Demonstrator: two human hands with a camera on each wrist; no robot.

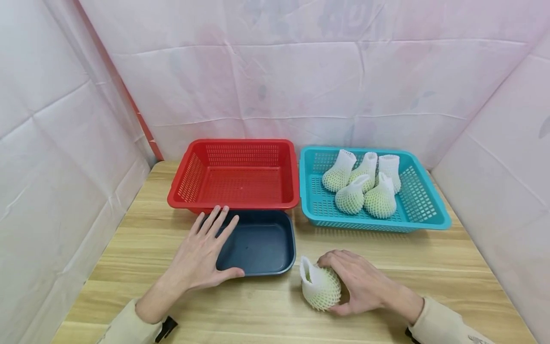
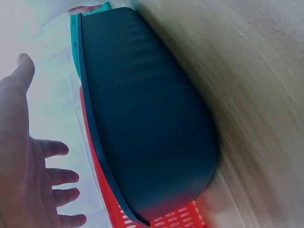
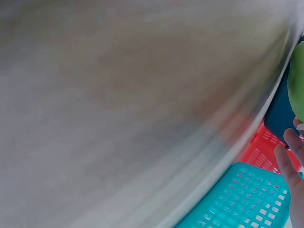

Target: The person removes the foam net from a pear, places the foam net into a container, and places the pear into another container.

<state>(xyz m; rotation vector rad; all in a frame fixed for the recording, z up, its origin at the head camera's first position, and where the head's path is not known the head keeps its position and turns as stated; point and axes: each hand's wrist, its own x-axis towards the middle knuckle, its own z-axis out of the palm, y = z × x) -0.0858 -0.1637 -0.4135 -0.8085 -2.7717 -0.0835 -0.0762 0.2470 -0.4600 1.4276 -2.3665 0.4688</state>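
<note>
In the head view's lower left, the left hand (image 1: 199, 256) spreads palm-down at the dark blue rectangular plastic tub (image 1: 258, 246), its grip wide and holding nothing. Right of bottom centre, the right hand (image 1: 358, 281) curls its grip around 1 round pale-green fruit in white foam netting (image 1: 319, 290). Only the left wrist view shows the left palm; the right wrist view catches just the fruit's green edge, far right.

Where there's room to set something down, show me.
Bare tabletop lies between the teal basket and the right sleeve, and left of the left hand. The red basket and dark blue tray look bare inside. Crowded: the teal basket's middle, with five netted fruits, and between tray and held fruit.
</note>
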